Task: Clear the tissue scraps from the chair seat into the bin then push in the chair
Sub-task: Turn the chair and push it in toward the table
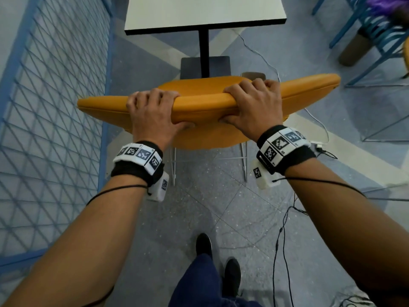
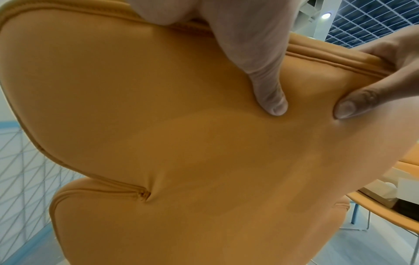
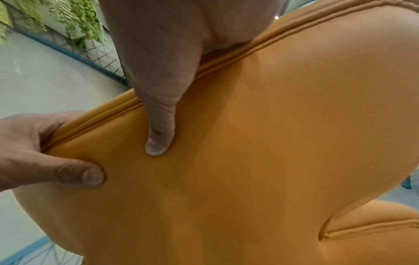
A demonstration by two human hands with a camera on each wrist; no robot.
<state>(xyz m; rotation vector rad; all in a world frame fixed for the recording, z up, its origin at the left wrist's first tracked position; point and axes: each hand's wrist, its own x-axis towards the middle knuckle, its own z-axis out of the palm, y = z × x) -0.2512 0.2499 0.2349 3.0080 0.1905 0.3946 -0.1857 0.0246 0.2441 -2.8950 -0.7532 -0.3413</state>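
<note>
An orange padded chair (image 1: 203, 103) stands in front of me, seen from behind and above. My left hand (image 1: 161, 109) and right hand (image 1: 245, 103) both grip the top edge of its backrest, fingers over the front and thumbs against the back. The wrist views show my left thumb (image 2: 269, 96) and right thumb (image 3: 158, 139) pressing into the backrest padding. The backrest hides most of the seat (image 1: 199, 85); no tissue scraps show on the visible strip. The white table (image 1: 199, 14) on a black pedestal (image 1: 203, 52) stands just beyond the chair.
A blue mesh fence (image 1: 44, 107) runs close along the left. Cables (image 1: 283, 229) trail over the floor at the right. A blue-framed seat (image 1: 365, 29) stands at the far right. A small brown object (image 1: 253, 75) peeks out behind the backrest. My feet (image 1: 203, 242) stand behind the chair.
</note>
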